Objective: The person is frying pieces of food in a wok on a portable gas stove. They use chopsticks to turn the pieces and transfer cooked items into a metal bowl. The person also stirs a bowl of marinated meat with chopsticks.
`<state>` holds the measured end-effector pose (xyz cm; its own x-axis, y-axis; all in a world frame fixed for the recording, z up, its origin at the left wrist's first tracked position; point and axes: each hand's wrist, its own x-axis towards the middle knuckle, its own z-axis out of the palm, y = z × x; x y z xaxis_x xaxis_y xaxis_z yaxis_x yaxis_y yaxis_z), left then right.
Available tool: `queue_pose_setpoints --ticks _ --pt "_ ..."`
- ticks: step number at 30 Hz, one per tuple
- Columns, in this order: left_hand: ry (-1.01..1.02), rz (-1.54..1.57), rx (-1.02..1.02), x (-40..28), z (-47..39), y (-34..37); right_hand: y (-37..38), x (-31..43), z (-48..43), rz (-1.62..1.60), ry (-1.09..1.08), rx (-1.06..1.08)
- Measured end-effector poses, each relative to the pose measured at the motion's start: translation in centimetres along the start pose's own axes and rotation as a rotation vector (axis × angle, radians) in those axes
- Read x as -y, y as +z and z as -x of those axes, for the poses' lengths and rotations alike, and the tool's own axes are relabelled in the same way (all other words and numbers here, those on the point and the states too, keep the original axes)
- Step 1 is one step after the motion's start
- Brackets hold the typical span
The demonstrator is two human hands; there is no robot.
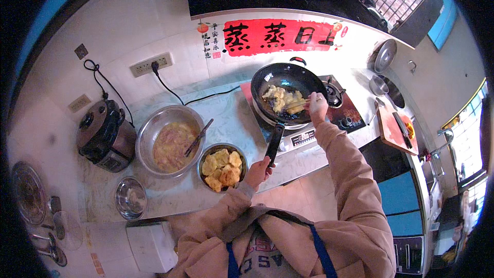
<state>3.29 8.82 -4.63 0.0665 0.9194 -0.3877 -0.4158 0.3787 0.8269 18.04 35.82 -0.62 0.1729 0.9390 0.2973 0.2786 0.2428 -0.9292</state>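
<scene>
My left hand point(259, 173) grips the black handle of a wok point(305, 75), which sits on an induction cooktop point(305, 139). In my right hand point(317, 104) are wooden chopsticks point(297, 104), their tips among pieces of battered food point(278, 96) in the wok. Left of my left hand, a steel bowl point(244, 154) holds golden fried pieces point(224, 168). Farther left stands a large basin point(144, 135) of pale batter with strips of food point(173, 146); a dark utensil point(198, 138) leans in it.
A small steel bowl point(131, 199) and an electric pressure cooker point(106, 135) stand at the left. Power cords run to wall sockets point(151, 65). To the right are a gas burner point(333, 94) and a cutting board point(389, 127) with a knife point(402, 129).
</scene>
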Motion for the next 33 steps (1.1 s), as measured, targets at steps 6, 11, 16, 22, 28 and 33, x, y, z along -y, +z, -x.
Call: queue_pose_setpoints --ticks 6,11,16,22,28,33 --pt "0.010 -0.008 -0.013 0.0 0.1 0.0 0.3 0.1 -1.3 -0.071 -0.016 0.137" --pt "-0.010 -0.034 -0.042 -0.1 0.2 0.1 2.4 -2.6 -1.5 0.211 -0.290 0.132" --pt "-0.022 -0.020 -0.044 -0.2 0.4 0.2 2.2 -3.6 -3.9 0.112 -0.226 0.121" --pt "0.000 0.008 -0.043 -0.2 0.5 0.3 0.9 -4.3 -8.9 -0.338 0.229 -0.024" --pt "0.024 -0.004 -0.055 -0.3 0.7 0.5 1.7 -2.6 -10.1 0.059 0.189 -0.126" --pt "0.057 -0.027 -0.045 -0.3 0.8 0.4 0.0 -1.2 -10.3 0.035 0.010 -0.024"
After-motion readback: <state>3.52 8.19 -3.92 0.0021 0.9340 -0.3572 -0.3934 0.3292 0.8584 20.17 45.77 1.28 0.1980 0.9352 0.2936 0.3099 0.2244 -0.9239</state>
